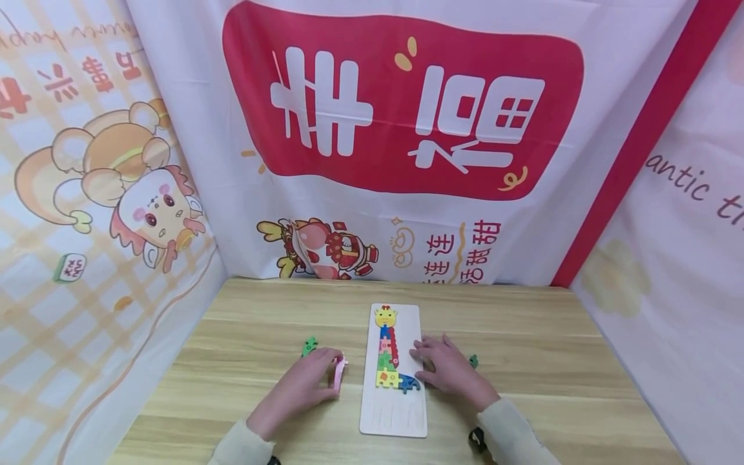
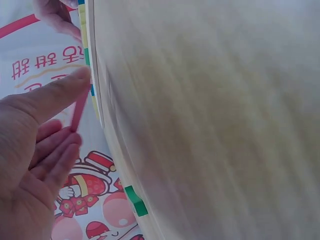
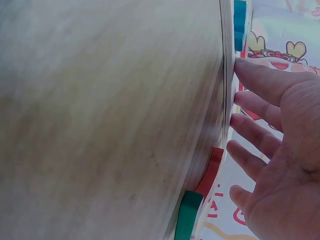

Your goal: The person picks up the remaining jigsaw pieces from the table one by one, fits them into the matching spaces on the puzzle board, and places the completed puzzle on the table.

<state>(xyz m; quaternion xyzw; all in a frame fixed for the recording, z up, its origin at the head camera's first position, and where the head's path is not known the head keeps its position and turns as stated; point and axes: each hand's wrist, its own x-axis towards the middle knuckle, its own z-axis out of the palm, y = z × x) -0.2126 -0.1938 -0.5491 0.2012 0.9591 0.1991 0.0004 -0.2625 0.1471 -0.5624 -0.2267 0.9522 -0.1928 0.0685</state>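
A white board [image 1: 401, 416] lies lengthwise before me, bearing a partly filled giraffe puzzle: a yellow head [image 1: 385, 318], a neck of blue, pink and green pieces with a red strip [image 1: 394, 349] beside it, and yellow and blue pieces [image 1: 409, 383] below. Left of the board, my left hand [image 1: 305, 378] pinches a pink puzzle piece [image 1: 339, 376], tilted on edge between thumb and fingers. My right hand [image 1: 450, 369] rests at the board's right edge, fingers spread and fingertips on the rim [image 3: 229, 75]; it grips nothing.
Beyond the left hand lies a green puzzle piece [image 1: 310, 345]. Another green piece [image 1: 473, 361] is right of the right hand, with a red piece [image 3: 212, 167] near it in the right wrist view. Printed cloth [image 1: 401, 239] hangs behind the wooden table [image 1: 523, 323].
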